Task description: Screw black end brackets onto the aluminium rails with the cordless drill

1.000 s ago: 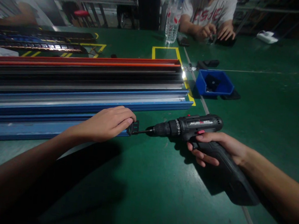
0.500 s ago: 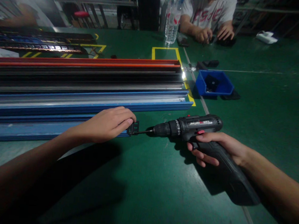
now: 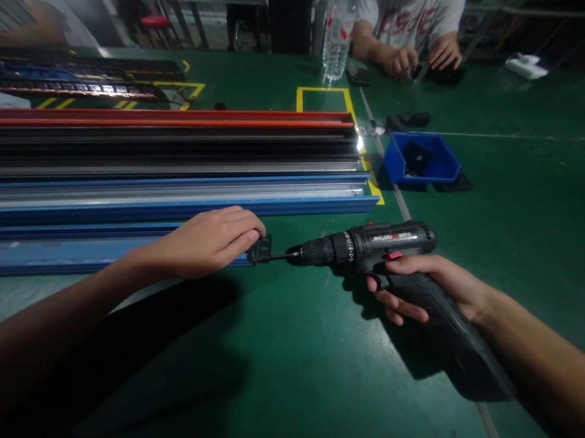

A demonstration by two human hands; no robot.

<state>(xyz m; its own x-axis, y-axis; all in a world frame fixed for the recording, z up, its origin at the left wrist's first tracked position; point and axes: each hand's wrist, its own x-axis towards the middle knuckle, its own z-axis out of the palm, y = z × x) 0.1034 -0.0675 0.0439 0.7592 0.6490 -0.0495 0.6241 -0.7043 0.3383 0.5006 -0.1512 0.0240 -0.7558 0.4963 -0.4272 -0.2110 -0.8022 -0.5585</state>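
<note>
My right hand [image 3: 418,284] is wrapped around the handle of a black cordless drill [image 3: 371,244], its long thin bit pointing left. The bit's tip meets a small black slotted end cap [image 3: 260,250] at the end of the nearest blue rail [image 3: 69,253]. My left hand [image 3: 215,240] lies over that rail's end, its fingers closed on the end cap and rail. The fingertips on the far side are hidden, and so is any screw at the bit's tip.
Beyond lie another blue rail [image 3: 293,202], black rails [image 3: 177,151] and an orange rail [image 3: 179,114]. A blue bin [image 3: 421,168] with black parts stands right of them. Water bottles [image 3: 337,42] and a seated person's hands [image 3: 424,61] are at the far edge.
The view has shifted slightly, so the background sits a little higher. Both hands, the drill and the end cap keep nearly the same positions; the drill's chuck collar appears turned.
</note>
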